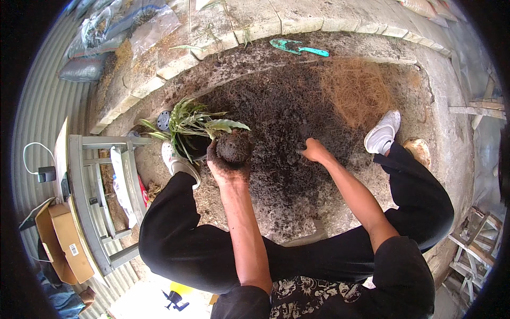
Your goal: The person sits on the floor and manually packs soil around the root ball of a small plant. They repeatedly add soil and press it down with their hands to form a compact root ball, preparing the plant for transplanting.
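Observation:
My left hand (226, 169) is wrapped around the dark, round root ball (234, 147) of a leafy plant. The plant's long green leaves (194, 119) spread up and to the left, some of them yellowed. A dark pot (192, 147) sits on the ground just left of the root ball, partly covered by the leaves. My right hand (315, 151) is low over the heap of dark soil (281, 133), fingers curled together at its surface. Whether they pinch some soil is too small to tell.
A teal trowel (297, 49) lies beyond the soil, and brown fibre (358, 90) is heaped at its right. A perforated grey pot (163, 120) stands by the leaves. Pale stone edging (265, 24) curves behind. At left are a grey bench (79, 175) and a cardboard box (66, 242).

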Demonstrator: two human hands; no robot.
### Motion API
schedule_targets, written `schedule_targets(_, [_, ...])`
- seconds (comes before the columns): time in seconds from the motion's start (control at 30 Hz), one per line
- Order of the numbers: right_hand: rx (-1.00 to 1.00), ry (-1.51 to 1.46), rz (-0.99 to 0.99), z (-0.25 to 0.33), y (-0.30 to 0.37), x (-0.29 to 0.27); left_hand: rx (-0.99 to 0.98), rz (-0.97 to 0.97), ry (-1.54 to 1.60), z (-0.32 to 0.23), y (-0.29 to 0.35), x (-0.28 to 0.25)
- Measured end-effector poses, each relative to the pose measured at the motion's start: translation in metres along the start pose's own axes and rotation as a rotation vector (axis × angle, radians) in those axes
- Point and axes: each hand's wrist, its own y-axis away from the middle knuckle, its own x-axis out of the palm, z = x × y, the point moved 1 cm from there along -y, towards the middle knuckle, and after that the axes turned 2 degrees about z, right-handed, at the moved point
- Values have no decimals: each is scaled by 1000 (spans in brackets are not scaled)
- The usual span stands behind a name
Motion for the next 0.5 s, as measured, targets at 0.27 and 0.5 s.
schedule_targets(0.27, [-68,-61,-49,14,-1,4,-16,19,26,0,-2,-2])
schedule_targets(0.5, [-295,-179,144,-5,-16,16,-32,30,64,4,-1,4])
